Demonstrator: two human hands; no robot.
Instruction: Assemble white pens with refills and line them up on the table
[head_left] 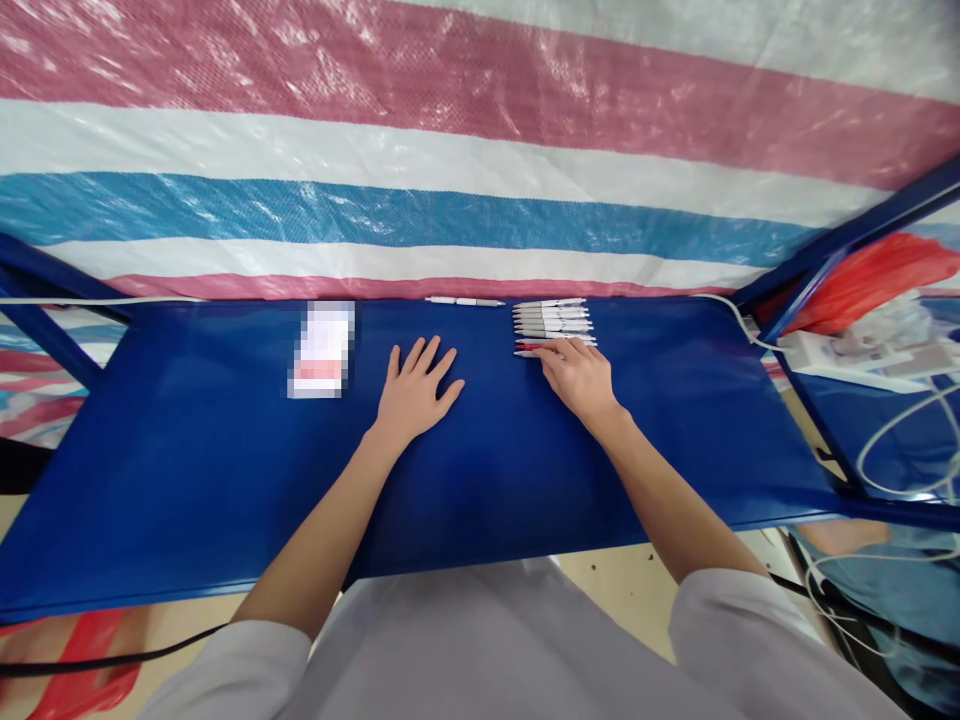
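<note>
Several pens point(553, 324) in a row on the bench point(262, 500), tips leftward, probably for neat alignment; nearest white pen point(528, 353) pinched in the right grip point(583, 381); left grip point(417, 390) released, palm-down, fingers spread (perhaps for support); one loose pen point(465, 301) at the far edge.

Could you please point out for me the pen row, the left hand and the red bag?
Pen row point(551, 324): head view, on the barrels in its middle.
Left hand point(413, 394): head view, on the back of the hand.
Red bag point(862, 283): head view, on its visible side.
</note>
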